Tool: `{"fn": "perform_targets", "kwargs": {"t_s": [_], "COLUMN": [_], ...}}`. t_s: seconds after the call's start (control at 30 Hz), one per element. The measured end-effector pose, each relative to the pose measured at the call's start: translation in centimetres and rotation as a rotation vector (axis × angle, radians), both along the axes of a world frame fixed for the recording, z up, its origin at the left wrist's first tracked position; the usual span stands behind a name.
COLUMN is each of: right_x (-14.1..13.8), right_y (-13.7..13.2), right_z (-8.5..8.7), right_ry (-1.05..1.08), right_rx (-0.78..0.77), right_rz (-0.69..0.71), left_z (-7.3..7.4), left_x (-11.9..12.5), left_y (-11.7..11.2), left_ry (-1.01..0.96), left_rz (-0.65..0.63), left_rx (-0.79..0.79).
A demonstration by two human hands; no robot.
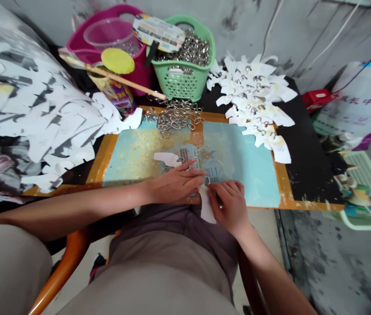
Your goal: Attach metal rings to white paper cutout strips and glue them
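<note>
My right hand (pixel 233 203) is closed at the board's near edge, thumb and fingers pinching a white cut piece (pixel 207 208) that hangs past the edge. A small metal ring (pixel 206 180) sits at the top of this piece, beside my right fingertips. My left hand (pixel 177 183) lies flat with its fingers stretched to the right, the tips by the ring and the piece. Just beyond it rests another white cut piece (pixel 165 158) with a ring (pixel 180 160) at its right end. Both lie on a worn light-blue work board (pixel 247 170).
Loose metal rings (pixel 177 114) are heaped at the board's far edge, below a green basket (pixel 181 83) full of metal rings. White pieces pile up at left (pixel 63 113); pieces with rings (pixel 254 96) lie at right. A stick (pixel 129 81) leans across a can (pixel 121 94).
</note>
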State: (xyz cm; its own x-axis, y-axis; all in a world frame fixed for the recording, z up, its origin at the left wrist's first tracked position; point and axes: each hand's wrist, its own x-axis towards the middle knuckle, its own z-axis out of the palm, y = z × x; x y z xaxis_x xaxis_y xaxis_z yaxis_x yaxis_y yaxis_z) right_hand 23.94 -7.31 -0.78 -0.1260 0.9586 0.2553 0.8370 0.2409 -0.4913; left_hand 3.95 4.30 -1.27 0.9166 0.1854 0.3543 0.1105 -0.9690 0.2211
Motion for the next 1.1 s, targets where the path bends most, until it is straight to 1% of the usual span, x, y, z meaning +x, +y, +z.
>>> {"fn": "perform_targets", "kwargs": {"t_s": [0.1,0.27,0.43,0.53,0.6,0.7,0.77,0.87,1.0,1.1], "right_x": [0.1,-0.2,-0.3,-0.1,0.1,0.4,0.4,0.0,-0.8,-1.0], "right_y": [0.5,1.2,0.8,0.8,0.9,0.9,0.8,0.6,0.5,0.7], "right_z": [0.0,-0.4,-1.1,-1.2,-1.0,-0.5,-0.2,0.0,-0.1,-0.4], "right_ry": [-0.003,-0.126,-0.090,-0.058,-0.012,0.053,0.026,-0.104,-0.275,-0.282], "right_rx": [-0.026,-0.004,0.000,0.009,0.006,0.001,0.003,0.038,0.087,0.086], "right_rz": [-0.011,0.010,-0.013,-0.017,-0.001,0.030,0.040,0.041,0.021,-0.029], "left_z": [-0.2,-0.2,-0.8,-1.0,-0.6,0.6,1.5,2.4,2.6,2.4], "left_x": [-0.1,-0.3,-0.4,-0.4,-0.4,-0.2,0.0,0.6,1.5,1.8], "left_y": [0.0,-0.1,-0.4,-0.4,-0.3,0.2,0.4,0.5,0.3,0.3], "left_ry": [-0.026,-0.053,-0.057,-0.069,-0.049,0.044,0.098,0.132,0.124,0.108], "left_rz": [0.005,0.021,0.062,0.080,0.087,0.060,0.045,0.044,0.058,0.050], "left_rx": [0.005,0.021,-0.037,-0.038,-0.043,-0.075,-0.078,-0.048,-0.038,-0.032]}}
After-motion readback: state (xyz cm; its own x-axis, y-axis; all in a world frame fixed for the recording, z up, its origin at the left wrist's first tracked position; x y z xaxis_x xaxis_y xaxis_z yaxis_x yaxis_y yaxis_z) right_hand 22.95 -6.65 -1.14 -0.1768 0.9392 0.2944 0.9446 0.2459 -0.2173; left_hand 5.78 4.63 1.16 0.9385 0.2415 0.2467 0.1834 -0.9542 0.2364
